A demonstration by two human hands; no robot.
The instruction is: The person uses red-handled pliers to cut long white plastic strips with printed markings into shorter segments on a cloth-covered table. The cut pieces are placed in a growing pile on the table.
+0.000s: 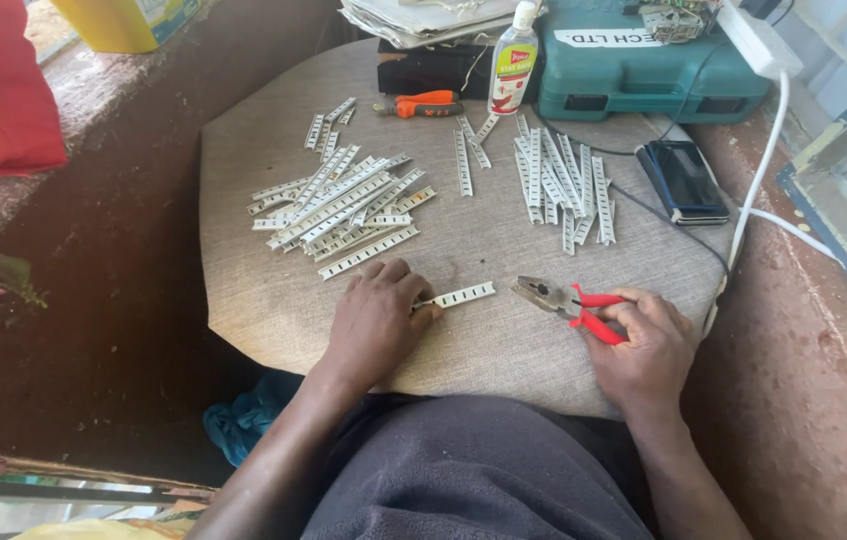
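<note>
Right hand [643, 345] clenched red-handled pliers [568, 303], nose pointing left | left hand [378, 315] pinched white slotted strip [460, 295] by its left end | strip lay left-right on cushion [273, 290], free end just beside pliers nose

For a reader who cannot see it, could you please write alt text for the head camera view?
A person's left hand pinches one white perforated strip on a padded grey surface, while the right hand holds red-handled pliers. Behind lie two piles of strips, a smartphone, a small bottle and a green tool case.
</note>
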